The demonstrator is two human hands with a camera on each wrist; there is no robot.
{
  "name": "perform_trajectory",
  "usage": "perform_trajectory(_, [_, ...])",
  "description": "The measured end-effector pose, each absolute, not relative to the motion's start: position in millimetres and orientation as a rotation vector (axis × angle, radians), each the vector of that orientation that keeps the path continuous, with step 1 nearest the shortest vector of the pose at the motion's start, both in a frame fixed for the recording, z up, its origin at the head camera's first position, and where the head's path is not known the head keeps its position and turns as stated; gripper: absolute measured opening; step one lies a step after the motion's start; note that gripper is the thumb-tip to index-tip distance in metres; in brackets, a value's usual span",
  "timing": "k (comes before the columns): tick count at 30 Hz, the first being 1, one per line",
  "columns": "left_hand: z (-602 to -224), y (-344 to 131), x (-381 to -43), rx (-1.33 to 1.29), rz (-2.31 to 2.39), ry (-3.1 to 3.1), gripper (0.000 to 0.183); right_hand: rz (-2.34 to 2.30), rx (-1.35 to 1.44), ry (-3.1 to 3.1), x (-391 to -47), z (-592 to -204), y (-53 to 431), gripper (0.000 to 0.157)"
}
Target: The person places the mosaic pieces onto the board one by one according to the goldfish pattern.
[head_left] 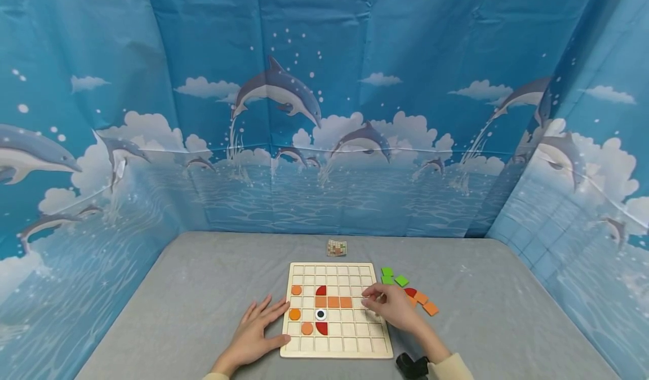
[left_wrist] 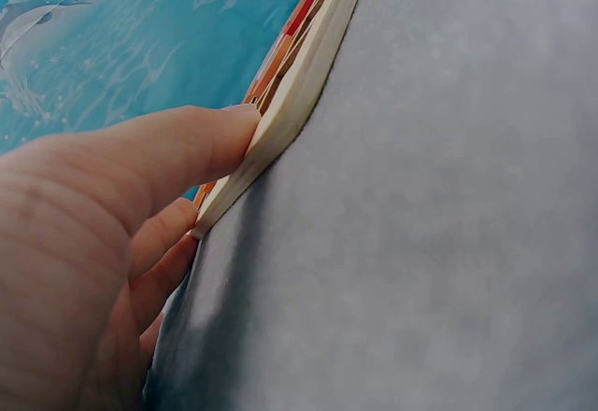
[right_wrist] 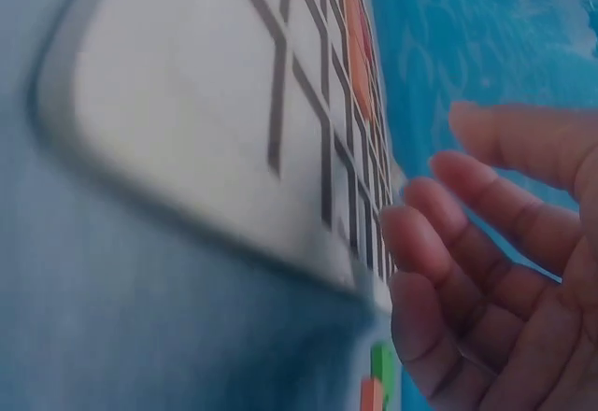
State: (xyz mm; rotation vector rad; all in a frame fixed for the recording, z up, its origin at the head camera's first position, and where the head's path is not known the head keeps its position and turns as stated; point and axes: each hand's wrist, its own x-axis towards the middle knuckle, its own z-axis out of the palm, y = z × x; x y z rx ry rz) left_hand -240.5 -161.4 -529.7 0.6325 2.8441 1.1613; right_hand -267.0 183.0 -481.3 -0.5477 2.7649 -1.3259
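Observation:
A pale wooden grid board (head_left: 355, 345) lies on the grey table. My left hand (head_left: 252, 333) rests at its left edge, fingers spread; in the left wrist view the thumb (left_wrist: 210, 140) touches the rim near a corner. Above the board's right side hovers my right hand (head_left: 395, 308), its fingers loosely bent with nothing visible between thumb and fingertips (right_wrist: 416, 233). On the grid sit a row of orange squares (head_left: 333, 302), several orange discs (head_left: 295, 314), a white disc with a black centre (head_left: 320, 314), and red quarter-circles (head_left: 321, 329) above and below.
Right of the board lie loose green squares (head_left: 401, 281), orange squares (head_left: 430, 308) and a red piece (head_left: 411, 292). A small patterned card (head_left: 337, 248) is behind the board. A black object (head_left: 412, 365) sits by my right sleeve. Dolphin-print curtains (head_left: 324, 194) surround the table.

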Motion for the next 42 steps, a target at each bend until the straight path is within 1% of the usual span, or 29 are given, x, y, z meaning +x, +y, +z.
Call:
perform_trajectory(10, [-526,-162,-241,0.633,1.164,2.833,0.069,-1.329,-0.147,2.931,-269,-479,201,0.01])
perform_trajectory(14, [-526,-162,-241,0.63,1.157,2.835,0.069,-1.28,-0.07,3.006,-272,-481,207,0.013])
perform_trajectory(26, [-529,-162,-240,0.62,1.164,2.84,0.068,-1.106,0.041,3.125,-279,-490,220,0.014])
perform_trajectory(42, [-527,-162,-240,0.619,1.153,2.823,0.069,-0.855,0.001,3.192,-283,-493,219,0.018])
